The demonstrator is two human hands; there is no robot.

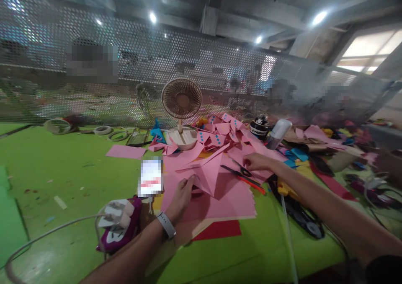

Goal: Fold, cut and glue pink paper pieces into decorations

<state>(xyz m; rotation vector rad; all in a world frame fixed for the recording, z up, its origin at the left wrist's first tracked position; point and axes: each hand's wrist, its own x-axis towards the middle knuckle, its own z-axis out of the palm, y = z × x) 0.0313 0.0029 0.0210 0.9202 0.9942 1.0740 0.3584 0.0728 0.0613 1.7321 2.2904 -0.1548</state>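
Note:
My left hand (182,192), with a grey band on its wrist, grips the left edge of a folded pink paper piece (211,173), thumb on top. The folded piece stands up in points above a stack of pink sheets (232,208). To its right, my right hand (256,161) is closed, fingers curled down at black-handled scissors (246,172); the fingertips are partly hidden. Just below that hand, a long tool with an orange end (254,184) and a dark front part lies across the pink paper.
Behind the sheets are a small fan (182,99), a pile of folded pink pieces (220,131) and a clear bottle (279,131). A phone (150,177) and a purple power strip (121,227) stand left. A glue gun (284,187) lies under my right forearm. Tape rolls (103,130) sit farther back.

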